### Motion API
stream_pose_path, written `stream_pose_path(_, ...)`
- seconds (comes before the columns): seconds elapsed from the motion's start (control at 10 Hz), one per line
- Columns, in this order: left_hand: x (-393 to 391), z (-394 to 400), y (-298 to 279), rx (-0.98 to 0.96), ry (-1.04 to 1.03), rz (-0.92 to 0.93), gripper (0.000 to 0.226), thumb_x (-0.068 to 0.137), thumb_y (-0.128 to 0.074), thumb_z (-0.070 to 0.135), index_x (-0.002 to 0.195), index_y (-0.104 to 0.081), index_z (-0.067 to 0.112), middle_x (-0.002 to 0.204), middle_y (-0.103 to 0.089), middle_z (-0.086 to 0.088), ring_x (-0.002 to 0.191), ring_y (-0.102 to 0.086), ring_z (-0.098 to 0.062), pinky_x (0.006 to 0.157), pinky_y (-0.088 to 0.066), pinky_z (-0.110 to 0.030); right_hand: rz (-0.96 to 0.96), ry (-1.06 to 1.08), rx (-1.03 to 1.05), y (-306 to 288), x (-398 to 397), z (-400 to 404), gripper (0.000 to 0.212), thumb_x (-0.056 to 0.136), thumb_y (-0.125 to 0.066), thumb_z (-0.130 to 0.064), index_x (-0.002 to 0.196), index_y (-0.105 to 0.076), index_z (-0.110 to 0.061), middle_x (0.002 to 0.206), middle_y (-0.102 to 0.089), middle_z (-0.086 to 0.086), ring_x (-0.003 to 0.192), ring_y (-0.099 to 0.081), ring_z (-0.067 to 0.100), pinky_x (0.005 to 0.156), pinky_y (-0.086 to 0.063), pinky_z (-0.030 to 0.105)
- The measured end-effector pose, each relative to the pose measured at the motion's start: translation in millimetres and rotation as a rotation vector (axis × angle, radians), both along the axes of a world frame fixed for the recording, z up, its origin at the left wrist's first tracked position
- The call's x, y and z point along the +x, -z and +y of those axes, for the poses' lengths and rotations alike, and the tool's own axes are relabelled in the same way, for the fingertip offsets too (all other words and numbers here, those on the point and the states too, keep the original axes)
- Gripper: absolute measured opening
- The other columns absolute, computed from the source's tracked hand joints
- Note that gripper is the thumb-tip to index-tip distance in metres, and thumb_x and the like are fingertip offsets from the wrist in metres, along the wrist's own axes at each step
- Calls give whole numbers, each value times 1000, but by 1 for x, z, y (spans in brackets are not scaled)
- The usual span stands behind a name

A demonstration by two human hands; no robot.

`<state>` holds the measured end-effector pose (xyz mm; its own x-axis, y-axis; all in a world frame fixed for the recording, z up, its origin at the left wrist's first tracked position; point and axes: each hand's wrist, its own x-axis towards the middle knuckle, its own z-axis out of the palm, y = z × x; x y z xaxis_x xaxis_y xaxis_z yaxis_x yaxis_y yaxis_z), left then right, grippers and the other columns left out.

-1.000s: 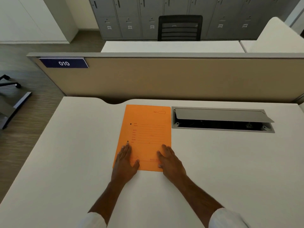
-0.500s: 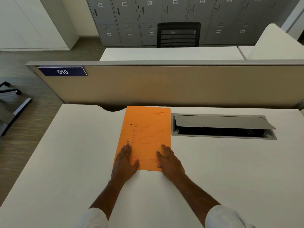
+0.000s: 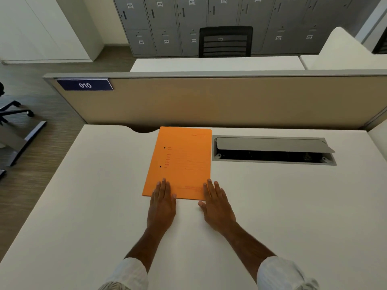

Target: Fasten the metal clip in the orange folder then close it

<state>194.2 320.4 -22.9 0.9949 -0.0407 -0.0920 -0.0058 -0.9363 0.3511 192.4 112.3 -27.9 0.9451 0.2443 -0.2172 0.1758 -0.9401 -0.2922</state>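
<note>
Grey lockers [image 3: 209, 21] lined the far wall, with a black chair [image 3: 225, 41] in front of them and a beige partition [image 3: 230, 101] carrying a blue "010" plate [image 3: 84, 85] along the far edge of the white desk [image 3: 94, 206]. On that desk the orange folder [image 3: 182, 162] lay closed and flat, its far end close to the partition, just left of a grey cable tray [image 3: 272, 150] with its lid propped open. Both of the person's hands were spread flat, palms down, gripping nothing. The left hand [image 3: 162, 206] rested with its fingertips on the folder's near-left corner and its palm on the desk. The right hand [image 3: 217, 207] lay at the near-right corner, fingers overlapping the folder's right edge, thumb on the bare desk. White sleeves [image 3: 278, 273] showed at the near edge. No metal clip was visible from outside the shut cover.
</note>
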Motion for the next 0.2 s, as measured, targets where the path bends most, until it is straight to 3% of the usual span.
stream_pose_path(0.2,-48,-40,12,28,55,-1,78,100,7,47,153,-26,1,163,-25,-18,152,-19,-35,124,-21,-48,-23,118,-2,18,-50,-44,71,102,-18,-52,156,4,-12,164,15,7,152,12,26,123,1,41)
